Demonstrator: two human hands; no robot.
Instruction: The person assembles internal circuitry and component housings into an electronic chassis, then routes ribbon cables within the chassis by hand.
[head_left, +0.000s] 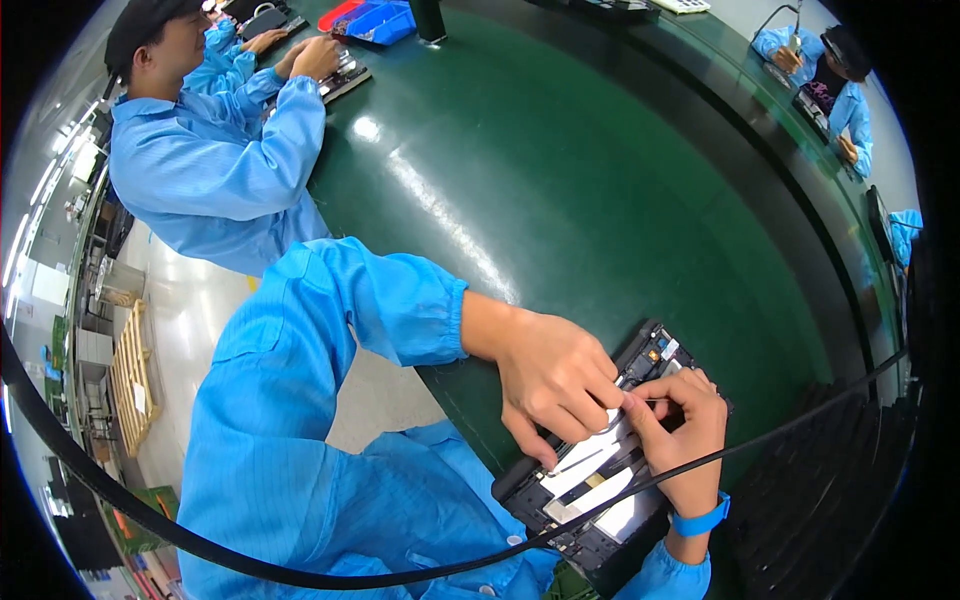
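Across middle and top of the frame, table [600, 200]. At lower right of the frame, on the table, device [600, 465], placed slantwise from lower left to upper right. Over the device, left hand [560, 380] at its left side and right hand [685, 425] at its right. Around the right wrist, band [702, 518]. Across the bottom of the frame, in front of the device, cable [350, 582]. At upper left, beside the table, worker [200, 170]; at the top, on the table, bins [395, 36]. At far left, on floor [200, 330], pallet [132, 375].
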